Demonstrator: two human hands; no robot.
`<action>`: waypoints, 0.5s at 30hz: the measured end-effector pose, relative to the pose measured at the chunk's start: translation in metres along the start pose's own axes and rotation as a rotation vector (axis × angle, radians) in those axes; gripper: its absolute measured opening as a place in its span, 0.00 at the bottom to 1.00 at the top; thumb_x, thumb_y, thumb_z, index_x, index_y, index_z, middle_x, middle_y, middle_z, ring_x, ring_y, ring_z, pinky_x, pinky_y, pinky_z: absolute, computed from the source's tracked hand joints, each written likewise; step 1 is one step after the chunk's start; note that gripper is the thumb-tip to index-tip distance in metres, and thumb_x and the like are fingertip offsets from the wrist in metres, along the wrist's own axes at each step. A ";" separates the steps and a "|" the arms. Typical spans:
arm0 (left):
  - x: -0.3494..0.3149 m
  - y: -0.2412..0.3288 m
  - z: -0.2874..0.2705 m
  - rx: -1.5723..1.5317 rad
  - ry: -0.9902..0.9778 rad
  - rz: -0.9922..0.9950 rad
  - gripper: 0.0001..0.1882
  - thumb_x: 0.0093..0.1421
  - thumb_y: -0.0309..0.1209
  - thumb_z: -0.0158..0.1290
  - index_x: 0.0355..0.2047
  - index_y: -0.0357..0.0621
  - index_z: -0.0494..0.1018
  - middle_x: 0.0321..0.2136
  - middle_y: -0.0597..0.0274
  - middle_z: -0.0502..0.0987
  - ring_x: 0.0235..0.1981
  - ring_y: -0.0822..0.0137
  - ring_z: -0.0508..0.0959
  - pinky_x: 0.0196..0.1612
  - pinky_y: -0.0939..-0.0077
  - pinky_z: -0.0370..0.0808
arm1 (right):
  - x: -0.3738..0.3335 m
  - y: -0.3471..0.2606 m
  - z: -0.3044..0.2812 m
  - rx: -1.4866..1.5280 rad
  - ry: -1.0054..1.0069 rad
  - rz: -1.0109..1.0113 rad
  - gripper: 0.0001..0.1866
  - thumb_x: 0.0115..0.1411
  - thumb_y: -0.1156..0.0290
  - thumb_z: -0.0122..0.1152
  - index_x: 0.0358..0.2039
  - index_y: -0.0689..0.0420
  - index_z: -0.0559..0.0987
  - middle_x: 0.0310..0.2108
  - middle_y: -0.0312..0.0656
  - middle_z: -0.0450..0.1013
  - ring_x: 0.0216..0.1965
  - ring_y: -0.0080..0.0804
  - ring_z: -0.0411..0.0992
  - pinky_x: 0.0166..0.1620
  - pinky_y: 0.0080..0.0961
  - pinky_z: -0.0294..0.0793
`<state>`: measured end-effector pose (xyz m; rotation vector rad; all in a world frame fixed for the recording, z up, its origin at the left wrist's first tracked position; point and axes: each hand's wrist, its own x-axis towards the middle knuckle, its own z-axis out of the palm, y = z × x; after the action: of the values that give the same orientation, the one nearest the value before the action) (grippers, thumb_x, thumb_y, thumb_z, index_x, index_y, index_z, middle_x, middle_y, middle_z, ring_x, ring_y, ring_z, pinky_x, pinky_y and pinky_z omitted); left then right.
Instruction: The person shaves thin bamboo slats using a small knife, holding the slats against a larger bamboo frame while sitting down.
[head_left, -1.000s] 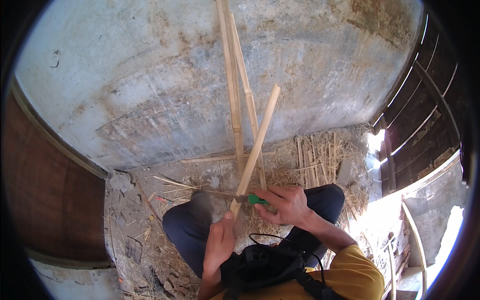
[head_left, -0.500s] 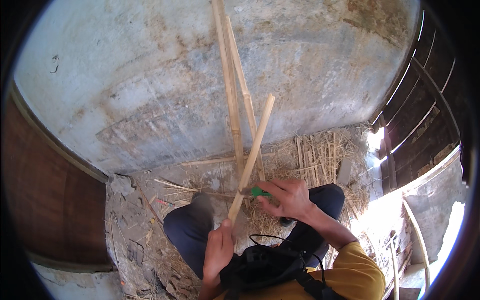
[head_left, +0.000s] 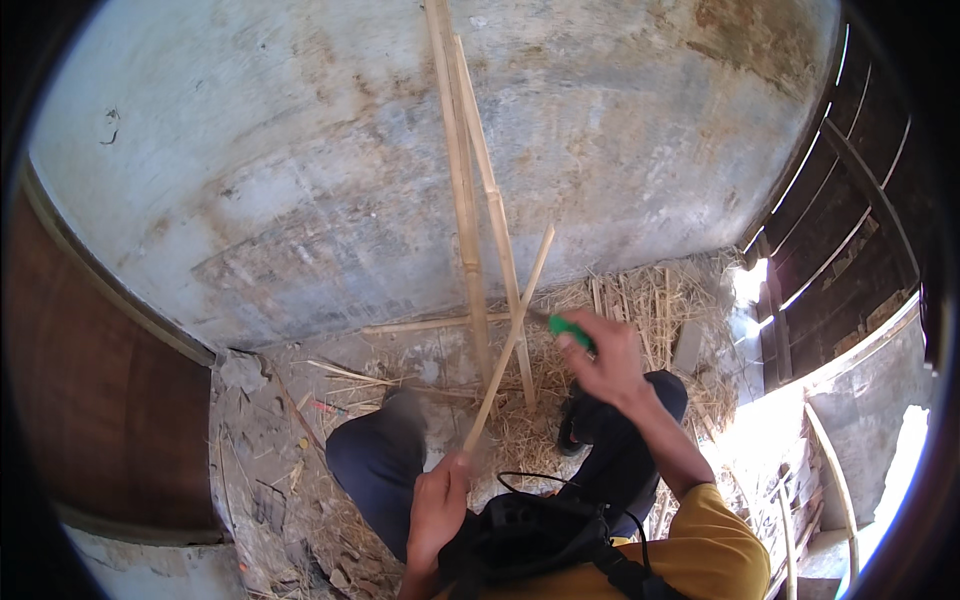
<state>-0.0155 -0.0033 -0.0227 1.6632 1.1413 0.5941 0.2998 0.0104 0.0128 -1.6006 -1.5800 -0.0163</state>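
One brown panel [head_left: 110, 370] well left of the pale strip [head_left: 507, 345]. Nearer, left of the strip's lower part: a dark trouser knee [head_left: 365, 450], bent. Left hand [head_left: 440, 495] at the strip's bottom end, fingers curled closed around it; strip slants up and rightward from there. Two long poles [head_left: 462, 180] lean on the stained wall [head_left: 300, 180] beyond the strip, which crosses in front of the right-hand one. Right hand [head_left: 598, 355] just right of the strip, closed on a green-handled tool [head_left: 572, 333]; blade blurred, pointing toward the strip, contact unclear. Straw [head_left: 655, 310] on the ground right of the strip; dark slatted boards [head_left: 840, 240] farther right.
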 end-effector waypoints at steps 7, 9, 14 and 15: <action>0.011 0.009 0.000 -0.005 0.042 0.114 0.13 0.78 0.33 0.52 0.39 0.35 0.76 0.17 0.47 0.70 0.17 0.48 0.70 0.25 0.60 0.66 | -0.044 -0.025 0.025 0.184 -0.138 -0.208 0.15 0.62 0.63 0.72 0.46 0.56 0.87 0.33 0.41 0.84 0.25 0.42 0.81 0.29 0.34 0.80; 0.011 0.019 -0.002 -0.002 0.023 0.105 0.12 0.78 0.33 0.51 0.41 0.34 0.75 0.18 0.44 0.71 0.19 0.42 0.72 0.26 0.57 0.67 | -0.048 -0.028 0.027 0.135 -0.163 -0.242 0.15 0.62 0.62 0.73 0.47 0.55 0.88 0.31 0.40 0.83 0.24 0.40 0.80 0.27 0.34 0.79; 0.009 0.016 0.004 0.098 0.040 0.193 0.09 0.77 0.28 0.50 0.45 0.31 0.73 0.22 0.35 0.75 0.27 0.29 0.77 0.30 0.45 0.70 | -0.052 -0.030 0.029 0.076 -0.166 -0.315 0.17 0.61 0.60 0.74 0.48 0.53 0.88 0.27 0.36 0.80 0.20 0.36 0.77 0.24 0.32 0.75; 0.009 0.016 0.005 0.130 0.041 0.207 0.09 0.77 0.28 0.50 0.46 0.31 0.72 0.23 0.34 0.75 0.29 0.28 0.78 0.31 0.42 0.70 | -0.053 -0.031 0.032 0.088 -0.144 -0.322 0.17 0.61 0.60 0.74 0.48 0.52 0.88 0.27 0.35 0.80 0.20 0.36 0.76 0.23 0.32 0.74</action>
<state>-0.0013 0.0011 -0.0110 1.9038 1.0634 0.6994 0.2471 -0.0200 -0.0200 -1.2905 -1.9101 -0.0051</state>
